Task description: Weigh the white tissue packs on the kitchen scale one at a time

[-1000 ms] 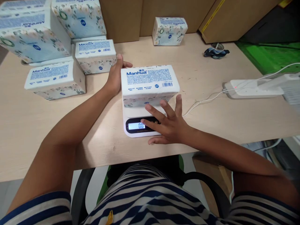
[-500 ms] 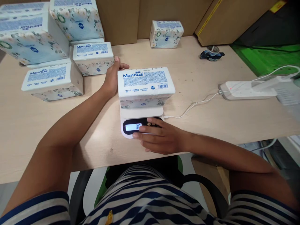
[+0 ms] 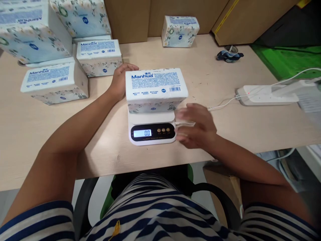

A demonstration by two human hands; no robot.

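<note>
A white tissue pack marked Manhua [image 3: 155, 87] lies on a white kitchen scale [image 3: 151, 129] whose lit display reads 0.0. My left hand [image 3: 120, 81] is wrapped round the pack's left end, fingers curled behind it. Just right of the scale, above the table, is my right hand [image 3: 195, 126], smeared by motion; it touches nothing that I can see. A white cable [image 3: 217, 105] runs from the scale's right side.
More tissue packs [image 3: 54, 82] are stacked at the back left, and a single one [image 3: 180, 30] stands at the back. A white power strip [image 3: 266, 94] lies at the right. A small dark object [image 3: 229, 56] sits near cardboard boxes [image 3: 240, 20].
My right hand has left the scale's buttons and moved right, off the scale. The left hand has stayed on the pack's end, and the display still reads 0.0.
</note>
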